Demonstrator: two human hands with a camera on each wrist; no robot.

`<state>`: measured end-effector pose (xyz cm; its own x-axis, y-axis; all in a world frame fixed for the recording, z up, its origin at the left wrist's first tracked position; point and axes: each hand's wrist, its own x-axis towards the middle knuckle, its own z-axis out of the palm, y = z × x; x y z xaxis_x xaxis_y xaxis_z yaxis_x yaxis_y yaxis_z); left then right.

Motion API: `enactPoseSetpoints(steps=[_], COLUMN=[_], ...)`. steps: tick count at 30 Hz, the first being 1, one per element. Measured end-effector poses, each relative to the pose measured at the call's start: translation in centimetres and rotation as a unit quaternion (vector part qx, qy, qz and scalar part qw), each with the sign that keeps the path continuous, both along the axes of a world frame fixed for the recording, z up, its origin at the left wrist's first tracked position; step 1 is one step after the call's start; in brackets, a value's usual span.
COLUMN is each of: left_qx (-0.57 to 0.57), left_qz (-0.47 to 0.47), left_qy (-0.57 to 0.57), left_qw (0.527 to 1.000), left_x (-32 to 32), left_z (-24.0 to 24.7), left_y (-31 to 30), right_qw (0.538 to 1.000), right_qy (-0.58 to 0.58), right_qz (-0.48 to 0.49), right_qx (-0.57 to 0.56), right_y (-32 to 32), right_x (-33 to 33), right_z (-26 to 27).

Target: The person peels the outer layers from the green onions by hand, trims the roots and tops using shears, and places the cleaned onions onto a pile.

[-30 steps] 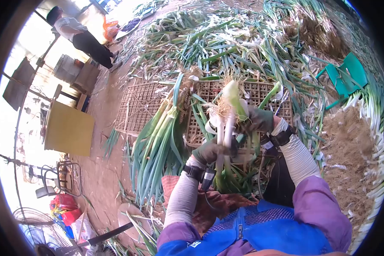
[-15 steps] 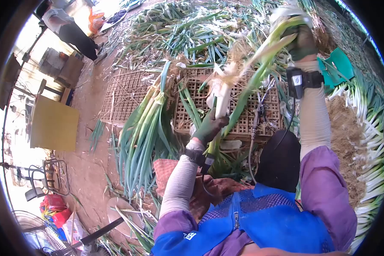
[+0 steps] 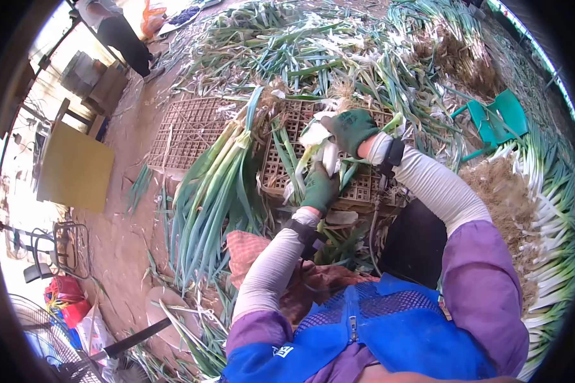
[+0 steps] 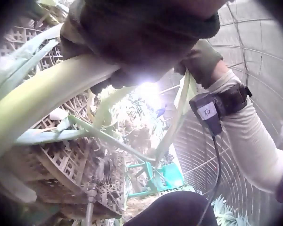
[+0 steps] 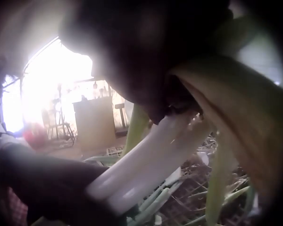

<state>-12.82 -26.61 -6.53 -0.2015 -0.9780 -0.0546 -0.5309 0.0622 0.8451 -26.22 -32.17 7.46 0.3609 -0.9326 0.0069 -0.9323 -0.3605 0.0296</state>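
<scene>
In the head view my gloved left hand (image 3: 321,190) grips two white green onion stalks (image 3: 330,158) below their root ends. The right hand (image 3: 351,132), also gloved, is at the top of these stalks and pinches loose outer leaves. A pale peeled leaf (image 5: 240,110) hangs from the right fingers in the right wrist view, beside the bare white shafts (image 5: 144,162). From under the left hand a thick pale-green stalk (image 4: 42,96) runs down in the left wrist view. Both hands are above a brown plastic crate (image 3: 364,186).
A bunch of untrimmed green onions (image 3: 214,191) lies over the crates at left. Leaf scraps (image 3: 287,57) heap up beyond. At right are a green plastic chair (image 3: 508,118) and rows of white-stemmed onions (image 3: 552,255). A person (image 3: 124,45) stands far left.
The right hand swung out to the upper right holding stripped leaves, then came back empty of them to the stalks. The left hand keeps its grip, and the stalks' white shafts look cleaner.
</scene>
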Motion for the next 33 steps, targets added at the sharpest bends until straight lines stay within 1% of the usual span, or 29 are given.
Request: enactPoseSetpoints(steps=[2,3,5,7,8,10,11,12,13,14,15,16,17,18,19,21,22,23,24,25,26,27,29,30,32,33], left_qx=[0.042,-0.040,-0.082,-0.040,-0.019,0.015,0.031,-0.020,0.034,0.036,0.039,0.032,0.022,0.010,-0.003,-0.019,0.010,0.008,0.010,0.010,-0.014,-0.036,-0.029,-0.011,0.017,0.008], left_qz=[-0.017,0.020,-0.037,-0.024,-0.017,-0.001,0.008,0.013,0.022,0.023,0.024,0.025,0.024,0.022,0.028,0.044,0.040,0.037,0.031,0.026,0.028,0.019,0.042,0.043,0.031,0.029], left_qy=[-0.027,0.008,-0.097,0.003,0.053,0.056,0.058,0.071,0.067,0.077,0.088,0.097,0.105,0.114,0.099,0.069,0.036,-0.004,-0.015,-0.027,0.007,-0.017,0.008,-0.007,-0.041,-0.040], left_qw=[0.999,0.999,0.991,0.999,0.998,0.998,0.998,0.997,0.997,0.996,0.995,0.994,0.994,0.993,0.995,0.996,0.999,0.999,0.999,0.999,0.999,0.999,0.999,0.999,0.999,0.999], left_x=[0.3,0.3,0.5,-0.5,-0.7,-0.3,0.0,0.2,0.8,1.5,2.1,2.6,2.9,2.9,2.6,2.0,1.5,0.8,0.1,-0.6,-1.5,-1.5,-1.4,-1.3,-1.2,-1.2], left_z=[1.2,1.5,0.8,-1.7,-1.2,-0.4,0.4,-0.4,2.1,2.3,2.4,1.5,-0.2,-1.1,-1.3,-1.7,0.3,0.8,1.2,1.3,-1.1,0.3,-0.5,-0.5,0.0,-0.1], left_y=[0.1,0.7,-0.3,-0.3,-0.1,-0.2,-0.3,-0.9,-0.8,-0.9,-0.8,-0.8,-1.1,-1.6,-1.9,-1.8,-1.1,-0.8,-0.4,0.0,-0.4,0.4,0.4,0.6,0.4,0.4], right_qw=[0.999,0.997,0.994,0.992,0.988,1.000,0.997,0.991,0.963,0.930,0.880,0.820,0.781,0.704,0.799,0.867,0.908,0.940,0.963,0.980,0.993,0.996,0.998,0.999,0.999,0.998], right_qy=[0.042,0.063,0.093,0.120,0.136,0.000,-0.068,-0.108,-0.207,-0.287,-0.388,-0.493,-0.554,-0.668,-0.548,-0.467,-0.407,-0.338,-0.267,-0.188,-0.094,0.002,-0.014,-0.021,0.005,0.019], right_qz=[0.016,0.026,0.026,0.035,0.023,-0.006,-0.020,-0.052,-0.127,-0.172,-0.208,-0.231,-0.234,-0.184,-0.176,-0.133,-0.033,-0.017,0.007,-0.053,-0.070,-0.085,-0.056,-0.042,-0.012,0.000], right_qx=[0.029,0.044,0.046,0.035,0.066,-0.006,-0.043,-0.054,-0.114,-0.155,-0.178,-0.178,-0.171,-0.158,-0.174,-0.116,-0.093,-0.052,-0.014,0.037,0.020,0.001,-0.007,-0.010,-0.040,-0.054], right_y=[0.7,1.1,1.3,1.0,1.0,0.6,-0.1,-2.2,-3.6,-5.1,-6.7,-8.1,-8.4,-4.0,-3.9,-3.4,-2.4,-1.2,0.0,0.8,1.3,1.3,0.4,-0.1,-1.6,-1.8], right_x=[0.2,0.7,1.2,1.5,2.0,0.8,-0.1,-1.5,-3.6,-6.2,-9.9,-14.4,-17.6,-12.7,-14.9,-15.0,-13.2,-10.0,-6.9,-4.3,-2.7,-1.7,-1.2,-1.1,-1.6,-1.9], right_z=[1.4,1.9,1.2,-0.1,0.7,0.9,1.1,2.9,4.9,7.3,10.4,14.0,16.8,20.2,20.3,16.9,14.7,12.2,9.7,6.9,3.5,0.9,-0.4,-0.8,-0.9,-1.1])
